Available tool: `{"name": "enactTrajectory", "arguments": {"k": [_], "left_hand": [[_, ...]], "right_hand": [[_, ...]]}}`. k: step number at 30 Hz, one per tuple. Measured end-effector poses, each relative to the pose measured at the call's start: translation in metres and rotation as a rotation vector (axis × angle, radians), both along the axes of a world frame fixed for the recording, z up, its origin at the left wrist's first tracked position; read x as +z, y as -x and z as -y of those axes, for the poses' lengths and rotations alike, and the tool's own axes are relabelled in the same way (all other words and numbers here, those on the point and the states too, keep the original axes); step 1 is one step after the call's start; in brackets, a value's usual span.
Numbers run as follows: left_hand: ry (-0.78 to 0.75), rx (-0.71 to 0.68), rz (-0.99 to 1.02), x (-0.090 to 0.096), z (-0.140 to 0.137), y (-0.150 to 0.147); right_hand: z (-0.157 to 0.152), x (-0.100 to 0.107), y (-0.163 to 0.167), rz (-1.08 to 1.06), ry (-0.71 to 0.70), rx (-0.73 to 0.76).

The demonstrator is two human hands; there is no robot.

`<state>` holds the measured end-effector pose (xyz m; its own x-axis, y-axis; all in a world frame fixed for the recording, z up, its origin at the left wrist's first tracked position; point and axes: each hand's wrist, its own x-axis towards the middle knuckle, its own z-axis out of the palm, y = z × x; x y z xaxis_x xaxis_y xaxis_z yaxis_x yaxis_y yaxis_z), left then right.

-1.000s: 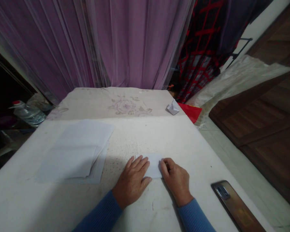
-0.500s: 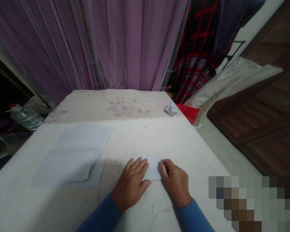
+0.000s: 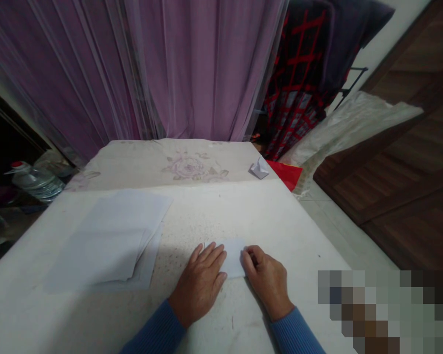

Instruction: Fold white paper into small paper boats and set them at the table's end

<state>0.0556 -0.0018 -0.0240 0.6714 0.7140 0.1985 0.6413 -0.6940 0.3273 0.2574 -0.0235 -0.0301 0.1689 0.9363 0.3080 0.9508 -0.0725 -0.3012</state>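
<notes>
A small folded piece of white paper (image 3: 234,256) lies flat on the table between my hands. My left hand (image 3: 201,282) rests palm down over its left part, fingers stretched out. At its right edge, my right hand (image 3: 268,278) is closed, with thumb and index finger pinching the paper's border. Off to the left lies a loose pile of larger white sheets (image 3: 110,246), their edges uneven. Near the table's far right corner sits a small folded paper shape (image 3: 259,168) with a raised point.
The table (image 3: 280,221) wears a white cover with a flower-printed strip at the far end. A large water bottle (image 3: 37,182) stands beyond the left edge. Purple curtains (image 3: 203,69) hang behind. A red item (image 3: 286,174) and plastic sheeting (image 3: 339,128) are at the right.
The view has shifted very slightly. My left thumb has drawn a little closer to its fingers, and both hands otherwise stay in place on the paper.
</notes>
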Motion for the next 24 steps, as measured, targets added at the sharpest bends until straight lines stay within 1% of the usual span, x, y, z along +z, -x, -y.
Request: {"name": "enactTrajectory", "arguments": {"k": [7,10,12,15,17,18,20,24], "left_hand": [[-0.041,0.013,0.005,-0.001,-0.001,-0.001],[-0.052,0.017,0.007,-0.003,-0.001,-0.001],[-0.069,0.019,0.017,-0.006,-0.001,-0.001],[-0.116,0.02,0.028,-0.01,-0.001,0.0],[-0.155,0.017,0.027,-0.012,0.0,0.0],[-0.174,0.015,0.028,-0.014,0.0,0.0],[-0.205,0.011,0.032,-0.016,-0.001,0.0],[-0.231,0.013,0.048,-0.018,-0.002,0.001]], "right_hand": [[0.001,-0.002,0.002,-0.014,-0.01,-0.017],[0.001,-0.002,0.001,-0.048,-0.034,0.013],[0.0,0.0,0.001,-0.053,-0.079,0.082],[-0.001,0.003,0.0,-0.019,-0.136,0.275],[-0.002,0.005,0.0,-0.007,-0.132,0.391],[-0.002,0.006,0.001,-0.007,-0.113,0.427],[-0.002,0.007,0.003,-0.013,-0.066,0.457],[0.001,0.006,0.003,-0.022,-0.014,0.442]]}}
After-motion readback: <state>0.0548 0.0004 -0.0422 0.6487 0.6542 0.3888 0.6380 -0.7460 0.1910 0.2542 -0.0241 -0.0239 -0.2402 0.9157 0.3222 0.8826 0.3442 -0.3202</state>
